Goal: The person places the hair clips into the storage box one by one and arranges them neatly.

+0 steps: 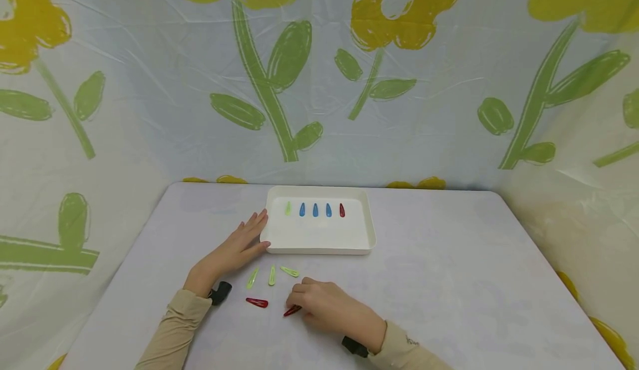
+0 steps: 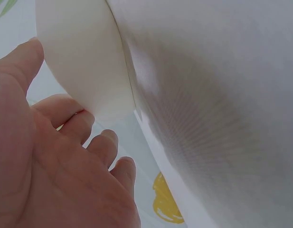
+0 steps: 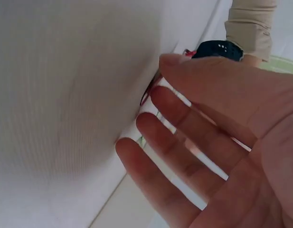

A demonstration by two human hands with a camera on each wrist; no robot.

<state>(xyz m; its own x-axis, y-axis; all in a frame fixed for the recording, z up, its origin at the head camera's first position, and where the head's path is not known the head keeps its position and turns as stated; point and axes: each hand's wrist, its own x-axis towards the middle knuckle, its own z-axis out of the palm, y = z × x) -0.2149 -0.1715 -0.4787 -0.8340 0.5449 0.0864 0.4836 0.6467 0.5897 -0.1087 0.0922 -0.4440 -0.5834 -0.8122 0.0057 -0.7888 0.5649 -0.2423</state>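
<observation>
Red hair clip (image 1: 292,310) at the fingertips of the right hand (image 1: 326,306), on the near part of the desk (image 1: 449,259); its long axis runs aslant, from lower left up toward the right, with one end jutting out past the fingers and the other hidden beneath them. The right hand is far the nearer of the two; its thumb and index finger come in close about the clip, the other fingers slightly bent and spaced apart (whether the pinch has closed, I cannot tell). The left hand lies at the left edge of the white tray (image 1: 319,237), fingers extended and relaxed, touching the rim and gripping nothing. From the right hand the tray lies ahead, farther from the person; the clips in its row, one pale green clip (image 1: 288,209), three blue clips (image 1: 315,210) and the tray's red clip (image 1: 341,210) at the right end, point roughly straight away from the person; against them the clip at the hand lies turned well across, and that difference in angle, I judge, is the relation that counts.
</observation>
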